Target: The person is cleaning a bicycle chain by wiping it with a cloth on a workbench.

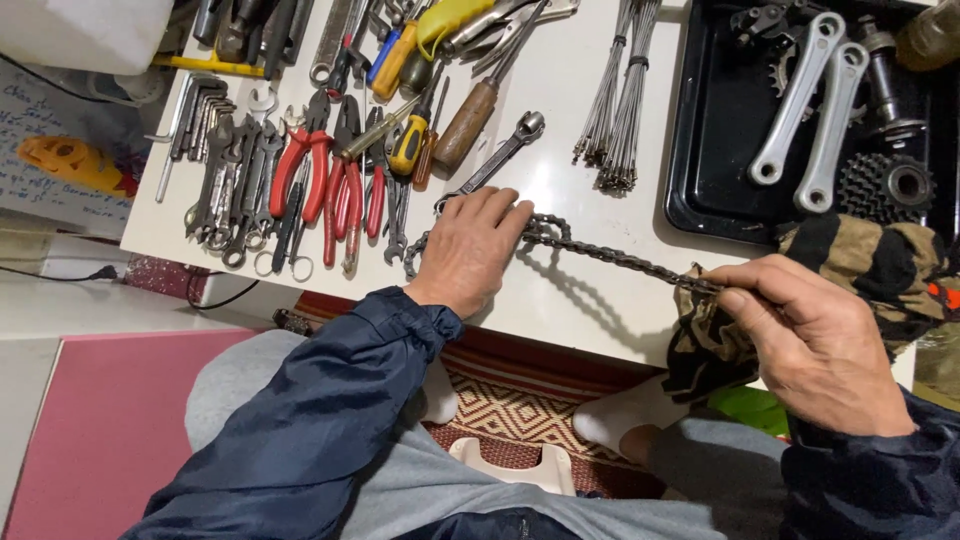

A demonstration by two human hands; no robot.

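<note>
**Entry: bicycle chain, being wiped. Places given relative to the chain.**

1. Right hand (815,345), nearest the camera, at the chain's right end. Closed: thumb and fingers pinch the links through a striped camouflage-pattern rag (860,275), which wraps around that end and hangs over the edge of the surface.
2. Left hand (470,250), at the chain's left end. Fingers half open and laid flat, palm down, pressing the links onto the surface; it pins rather than grips.
3. Bicycle chain (600,255), dark metal. Runs from a small curl under the left hand, across the white surface (560,80), rising slightly to the rag.
4. Step in hand, judged: cleaning the chain by drawing it through the rag. The next move seems to call for a steady pinch on the right and a firm hold-down on the left, so that the links slide without whipping.
5. Beyond the chain's left end: adjustable wrench (495,160), then red-handled pliers (305,170), loose spanners, screwdrivers.
6. Beyond its middle: bundle of spokes (615,110).
7. Beyond its right end: black tray (715,130) holding two silver crank arms (815,100) and a sprocket cluster (885,185).
</note>
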